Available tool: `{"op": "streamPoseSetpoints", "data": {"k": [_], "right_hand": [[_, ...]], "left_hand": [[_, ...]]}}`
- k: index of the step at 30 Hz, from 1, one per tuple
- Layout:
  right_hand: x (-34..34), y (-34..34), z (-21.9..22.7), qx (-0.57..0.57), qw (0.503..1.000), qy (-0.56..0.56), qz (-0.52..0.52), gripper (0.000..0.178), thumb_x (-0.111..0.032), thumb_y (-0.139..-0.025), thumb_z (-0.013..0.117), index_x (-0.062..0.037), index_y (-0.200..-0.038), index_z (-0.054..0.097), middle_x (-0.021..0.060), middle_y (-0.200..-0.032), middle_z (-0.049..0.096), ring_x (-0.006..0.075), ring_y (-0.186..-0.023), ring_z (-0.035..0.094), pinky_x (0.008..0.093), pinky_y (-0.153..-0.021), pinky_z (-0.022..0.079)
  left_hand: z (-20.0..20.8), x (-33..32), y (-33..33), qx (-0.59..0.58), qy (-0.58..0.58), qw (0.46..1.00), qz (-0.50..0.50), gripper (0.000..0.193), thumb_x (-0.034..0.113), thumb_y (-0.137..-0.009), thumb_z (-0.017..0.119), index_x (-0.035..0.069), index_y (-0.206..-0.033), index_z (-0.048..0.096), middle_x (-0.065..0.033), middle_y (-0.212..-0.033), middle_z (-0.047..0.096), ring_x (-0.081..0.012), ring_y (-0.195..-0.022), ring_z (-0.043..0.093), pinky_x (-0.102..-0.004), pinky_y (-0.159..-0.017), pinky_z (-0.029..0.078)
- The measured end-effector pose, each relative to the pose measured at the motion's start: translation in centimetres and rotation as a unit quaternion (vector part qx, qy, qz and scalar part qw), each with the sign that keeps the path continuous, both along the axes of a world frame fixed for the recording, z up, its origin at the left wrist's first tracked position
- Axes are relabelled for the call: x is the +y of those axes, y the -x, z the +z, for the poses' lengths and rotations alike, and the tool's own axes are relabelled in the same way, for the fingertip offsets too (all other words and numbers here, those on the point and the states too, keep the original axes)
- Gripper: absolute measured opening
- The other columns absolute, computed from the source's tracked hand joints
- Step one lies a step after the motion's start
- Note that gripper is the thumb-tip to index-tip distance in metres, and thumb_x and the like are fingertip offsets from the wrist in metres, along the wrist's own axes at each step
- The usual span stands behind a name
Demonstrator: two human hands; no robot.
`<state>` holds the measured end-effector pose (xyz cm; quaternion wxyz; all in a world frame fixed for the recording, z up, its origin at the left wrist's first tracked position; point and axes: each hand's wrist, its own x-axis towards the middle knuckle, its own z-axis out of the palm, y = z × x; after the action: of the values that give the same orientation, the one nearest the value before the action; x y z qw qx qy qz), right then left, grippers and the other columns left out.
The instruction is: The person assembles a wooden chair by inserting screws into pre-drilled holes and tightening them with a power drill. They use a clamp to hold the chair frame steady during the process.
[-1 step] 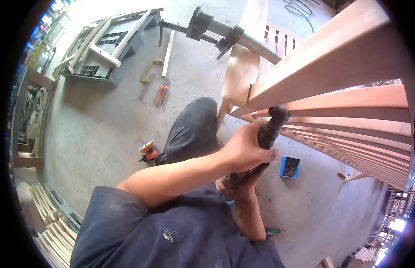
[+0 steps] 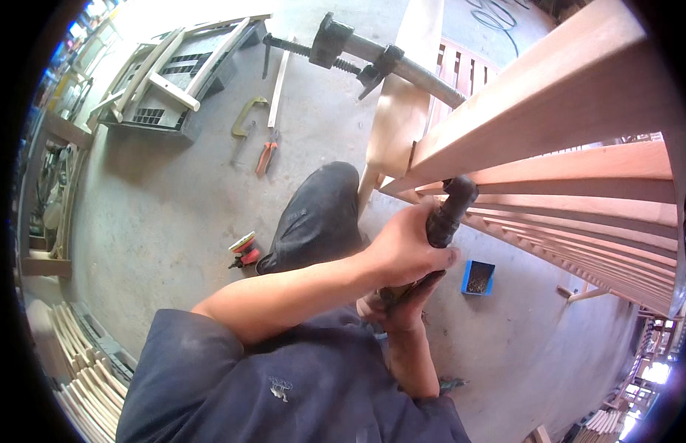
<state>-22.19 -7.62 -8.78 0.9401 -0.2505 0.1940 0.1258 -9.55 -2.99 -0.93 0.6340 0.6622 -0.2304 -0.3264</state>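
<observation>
A black right-angle power driver is gripped in both my hands, its bent head up against the underside of a wooden bench frame. My left hand is wrapped round the neck, just behind the head. Lower down, close to my body, my right hand closes on the driver's body, which my hands mostly hide. Over the head runs a thick wooden rail, with long reddish slats beside it. The driver's tip is hidden at the wood.
A bar clamp grips the frame near a pale wooden leg. Left on the floor lie pliers, a C-clamp and a red sander. A blue box of screws sits right of my hands. A black crate carries wooden frames.
</observation>
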Motion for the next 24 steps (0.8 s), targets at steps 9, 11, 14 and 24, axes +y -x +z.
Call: {"op": "streamPoseSetpoints", "data": {"k": [9, 11, 14, 24], "right_hand": [[0.2, 1.3, -0.6, -0.037, 0.996, -0.042, -0.076, 0.104, -0.103, -0.068, 0.025, -0.0100, -0.098, 0.059, 0.0039, -0.057, 0.044, 0.0187, -0.045, 0.042, 0.0320, -0.043, 0.033], [1.0, 1.8, -0.3, -0.046, 0.992, -0.009, -0.114, 0.097, -0.098, -0.075, 0.029, -0.0094, -0.102, 0.059, 0.0046, -0.060, 0.047, 0.0185, -0.048, 0.044, 0.0314, -0.045, 0.034], [1.4, 1.6, -0.6, -0.080, 0.987, 0.089, -0.105, 0.089, -0.091, -0.083, 0.032, -0.0093, -0.105, 0.058, 0.0043, -0.063, 0.050, 0.0179, -0.050, 0.046, 0.0303, -0.047, 0.034], [0.4, 1.4, 0.2, -0.028, 0.998, 0.045, -0.043, 0.091, -0.095, -0.079, 0.018, -0.0099, -0.076, 0.049, -0.0011, -0.054, 0.038, 0.0130, -0.043, 0.034, 0.0271, -0.044, 0.028]], "left_hand": [[0.5, -0.2, 0.3, 0.007, 0.001, 1.000, 0.024, 0.034, 0.019, -0.076, 0.081, -0.005, -0.090, 0.061, -0.0045, -0.076, 0.059, -0.0129, -0.073, 0.057, -0.0310, -0.072, 0.050], [0.5, -0.4, 0.6, 0.043, 0.012, 0.999, 0.020, 0.033, 0.016, -0.075, 0.078, -0.005, -0.094, 0.061, -0.0067, -0.077, 0.061, -0.0143, -0.071, 0.060, -0.0315, -0.069, 0.052], [0.7, -0.4, 0.5, 0.082, 0.017, 0.996, 0.013, 0.022, 0.009, -0.080, 0.078, -0.002, -0.089, 0.061, -0.0035, -0.077, 0.061, -0.0114, -0.065, 0.063, -0.0286, -0.061, 0.053], [0.5, -0.9, 1.0, 0.106, 0.032, 0.994, 0.024, 0.029, 0.009, -0.077, 0.074, -0.004, -0.098, 0.060, -0.0061, -0.074, 0.061, -0.0145, -0.065, 0.064, -0.0307, -0.061, 0.053]]}}
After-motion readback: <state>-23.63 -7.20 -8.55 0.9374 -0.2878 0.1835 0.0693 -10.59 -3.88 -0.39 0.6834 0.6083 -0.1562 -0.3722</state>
